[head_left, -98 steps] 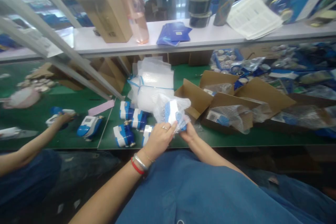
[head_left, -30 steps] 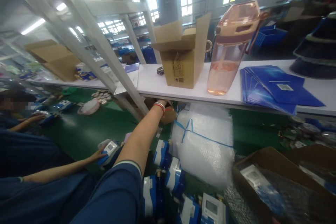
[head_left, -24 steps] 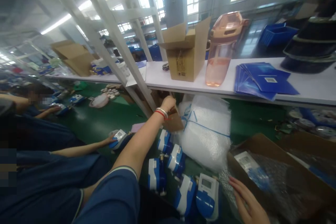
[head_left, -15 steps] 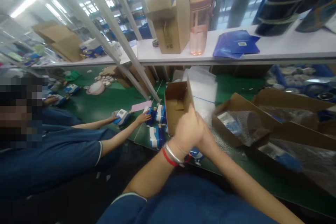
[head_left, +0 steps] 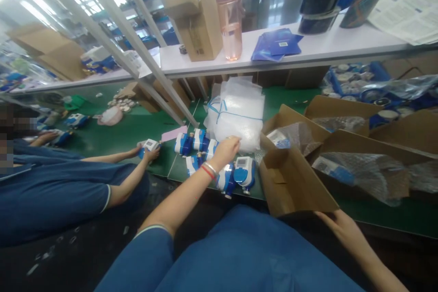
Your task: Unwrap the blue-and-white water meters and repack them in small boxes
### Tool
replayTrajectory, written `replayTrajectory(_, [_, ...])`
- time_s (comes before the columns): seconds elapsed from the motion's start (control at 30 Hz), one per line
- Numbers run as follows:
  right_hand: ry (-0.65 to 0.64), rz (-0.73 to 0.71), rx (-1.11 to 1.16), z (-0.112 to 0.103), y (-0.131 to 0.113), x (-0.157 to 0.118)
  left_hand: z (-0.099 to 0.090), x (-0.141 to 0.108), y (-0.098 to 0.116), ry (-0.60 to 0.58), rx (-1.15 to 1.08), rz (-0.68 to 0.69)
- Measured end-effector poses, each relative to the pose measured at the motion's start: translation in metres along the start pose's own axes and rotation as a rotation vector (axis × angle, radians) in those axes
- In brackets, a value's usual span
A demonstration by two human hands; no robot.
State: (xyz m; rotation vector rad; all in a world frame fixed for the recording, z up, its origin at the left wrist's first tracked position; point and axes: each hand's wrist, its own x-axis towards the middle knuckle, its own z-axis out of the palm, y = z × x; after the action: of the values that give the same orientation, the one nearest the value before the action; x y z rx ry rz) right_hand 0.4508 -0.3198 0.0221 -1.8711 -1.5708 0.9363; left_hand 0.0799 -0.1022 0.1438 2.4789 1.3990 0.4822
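Note:
My left hand (head_left: 226,151), with a silver bangle and a red band at the wrist, hovers over the near edge of a stack of clear bubble-wrap bags (head_left: 236,118). Its fingers are curled; whatever they may hold is hidden. Below and left of it stand several blue-and-white water meters (head_left: 244,173), some partly covered by my forearm. At the right, my right hand (head_left: 337,224) grips the near edge of an open cardboard box (head_left: 290,182). The box is tilted, its bare inside facing me.
Several open cardboard boxes (head_left: 356,150) with bubble-wrapped meters stand at the right, before a blue crate (head_left: 378,70). A shelf (head_left: 246,61) above carries a pink bottle (head_left: 231,23) and blue leaflets (head_left: 278,45). At left, a co-worker's hands (head_left: 150,153) hold another meter.
My hands have parted. The right has carried the cardboard box from the middle to the right and tilted it. The left is now over the bags. The co-worker's hands have come together on one meter.

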Motion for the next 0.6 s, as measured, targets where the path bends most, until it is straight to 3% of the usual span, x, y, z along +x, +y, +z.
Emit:
replayTrajectory(0.13, [-0.022, -0.144, -0.033, 0.002, -0.012, 0.032, 0.041, 0.058, -0.061, -0.288, 0.323, 0.022])
replayTrajectory(0.27, [-0.092, -0.178, -0.108, -0.019, -0.009, 0.058, 0.065, 0.089, -0.084, -0.412, 0.397, 0.058])
replayTrajectory(0.37, [-0.112, -0.099, -0.136, -0.020, 0.001, 0.041, 0.074, 0.098, -0.094, -0.407, 0.401, 0.034])
replayTrajectory(0.43, [-0.069, -0.039, -0.115, -0.008, -0.001, 0.018, 0.077, 0.101, -0.100, -0.379, 0.410, 0.014])
replayTrajectory(0.6, [0.248, 0.347, 0.065, 0.052, -0.030, -0.023, 0.080, 0.102, -0.103, -0.300, 0.418, -0.005])
